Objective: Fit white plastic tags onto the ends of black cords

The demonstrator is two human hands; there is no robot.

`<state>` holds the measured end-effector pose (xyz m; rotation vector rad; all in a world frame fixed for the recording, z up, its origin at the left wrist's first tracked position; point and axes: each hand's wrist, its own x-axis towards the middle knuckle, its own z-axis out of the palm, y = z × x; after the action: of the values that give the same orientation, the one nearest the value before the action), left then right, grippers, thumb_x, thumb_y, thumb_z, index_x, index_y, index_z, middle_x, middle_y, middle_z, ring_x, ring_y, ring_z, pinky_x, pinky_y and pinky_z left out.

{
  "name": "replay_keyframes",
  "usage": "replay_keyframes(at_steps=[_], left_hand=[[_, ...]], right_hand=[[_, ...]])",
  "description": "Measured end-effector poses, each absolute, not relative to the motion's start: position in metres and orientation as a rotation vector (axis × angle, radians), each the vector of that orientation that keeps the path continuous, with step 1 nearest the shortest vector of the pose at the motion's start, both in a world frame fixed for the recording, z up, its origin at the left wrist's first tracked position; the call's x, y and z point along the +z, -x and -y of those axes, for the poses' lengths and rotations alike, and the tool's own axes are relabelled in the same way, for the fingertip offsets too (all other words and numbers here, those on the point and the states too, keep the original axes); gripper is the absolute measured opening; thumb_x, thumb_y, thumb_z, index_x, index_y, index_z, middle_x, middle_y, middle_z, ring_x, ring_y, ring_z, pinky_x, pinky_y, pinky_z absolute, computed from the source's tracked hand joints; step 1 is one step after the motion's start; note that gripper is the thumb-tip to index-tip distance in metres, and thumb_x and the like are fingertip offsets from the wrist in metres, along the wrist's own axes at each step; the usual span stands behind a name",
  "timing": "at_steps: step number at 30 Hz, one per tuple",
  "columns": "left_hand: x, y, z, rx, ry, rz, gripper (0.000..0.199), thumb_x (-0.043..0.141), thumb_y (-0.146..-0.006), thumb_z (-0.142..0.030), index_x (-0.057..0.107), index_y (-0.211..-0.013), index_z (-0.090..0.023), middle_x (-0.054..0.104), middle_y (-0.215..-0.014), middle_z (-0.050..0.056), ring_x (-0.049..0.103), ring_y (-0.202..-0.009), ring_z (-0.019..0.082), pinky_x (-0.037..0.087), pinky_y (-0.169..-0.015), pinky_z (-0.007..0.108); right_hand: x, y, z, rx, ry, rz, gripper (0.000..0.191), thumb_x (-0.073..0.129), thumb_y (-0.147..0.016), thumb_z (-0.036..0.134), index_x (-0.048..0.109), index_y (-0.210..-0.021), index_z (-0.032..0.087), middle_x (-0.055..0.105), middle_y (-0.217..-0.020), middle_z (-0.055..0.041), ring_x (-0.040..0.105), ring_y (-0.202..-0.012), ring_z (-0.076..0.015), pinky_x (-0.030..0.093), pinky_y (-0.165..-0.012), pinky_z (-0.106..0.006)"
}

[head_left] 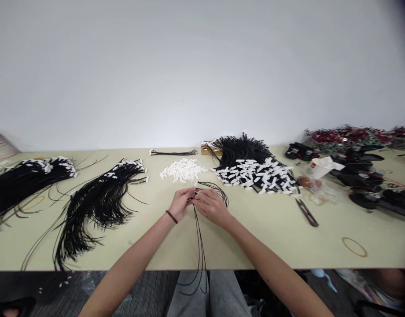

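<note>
Close together over the table's middle, my left hand (182, 203) and my right hand (212, 206) are both closed on a black wire harness (199, 237). A white connector (196, 185) shows at the top of the left fingers. Some of its wires hang down past the table edge, while others loop out behind the right hand. The exact spot where the fingertips pinch is partly hidden. Just beyond the hands lies a heap of loose white connectors (182, 170).
Black wire bundles with white ends lie left (86, 211) and far left (20, 180). A larger wire pile (255, 174) lies right of the connectors. Thread snips (306, 213), a rubber band (354, 247), a paper cup (323, 167) and black parts (364, 176) are further right.
</note>
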<state>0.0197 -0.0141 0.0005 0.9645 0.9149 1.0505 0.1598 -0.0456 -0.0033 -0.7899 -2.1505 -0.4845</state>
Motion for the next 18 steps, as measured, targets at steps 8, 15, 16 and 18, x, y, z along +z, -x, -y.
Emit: replay_keyframes(at_steps=[8,15,16,18], left_hand=[[0.000,-0.018,0.012,1.062,-0.941,-0.906,0.033,0.073,-0.059,-0.040,0.070,-0.073,-0.010,0.062,-0.065,0.006,0.052,-0.058,0.011,0.040,-0.056,0.024],[-0.001,-0.015,0.007,1.091,-0.914,-0.969,0.032,0.074,-0.058,-0.041,0.069,-0.071,-0.011,0.059,-0.060,0.004,0.053,-0.057,0.011,0.035,-0.050,0.022],[-0.002,-0.015,0.006,1.096,-0.905,-0.977,0.033,0.074,-0.057,-0.040,0.069,-0.072,-0.011,0.060,-0.061,0.004,0.054,-0.058,0.011,0.034,-0.050,0.022],[-0.002,-0.014,0.005,1.103,-0.889,-0.990,0.033,0.074,-0.057,-0.040,0.069,-0.072,-0.011,0.060,-0.062,0.003,0.054,-0.059,0.012,0.034,-0.051,0.022]], right_hand=[[-0.002,-0.159,0.045,-0.137,0.708,2.004,0.016,0.049,-0.083,0.012,0.060,-0.093,0.019,0.064,-0.087,-0.0047,0.054,-0.092,-0.0157,0.046,-0.081,-0.032],[0.020,-0.173,0.044,0.723,0.737,1.218,0.015,0.045,-0.087,0.031,0.054,-0.080,0.020,0.059,-0.076,-0.0013,0.059,-0.072,-0.0124,0.051,-0.069,-0.031],[0.022,-0.179,0.042,0.735,0.741,1.077,0.017,0.046,-0.086,0.034,0.052,-0.079,0.020,0.055,-0.072,0.0006,0.057,-0.064,-0.0108,0.050,-0.063,-0.029],[0.025,-0.192,0.038,0.646,0.808,0.862,0.020,0.049,-0.084,0.038,0.053,-0.081,0.019,0.051,-0.068,0.0027,0.048,-0.052,-0.0072,0.044,-0.050,-0.023]])
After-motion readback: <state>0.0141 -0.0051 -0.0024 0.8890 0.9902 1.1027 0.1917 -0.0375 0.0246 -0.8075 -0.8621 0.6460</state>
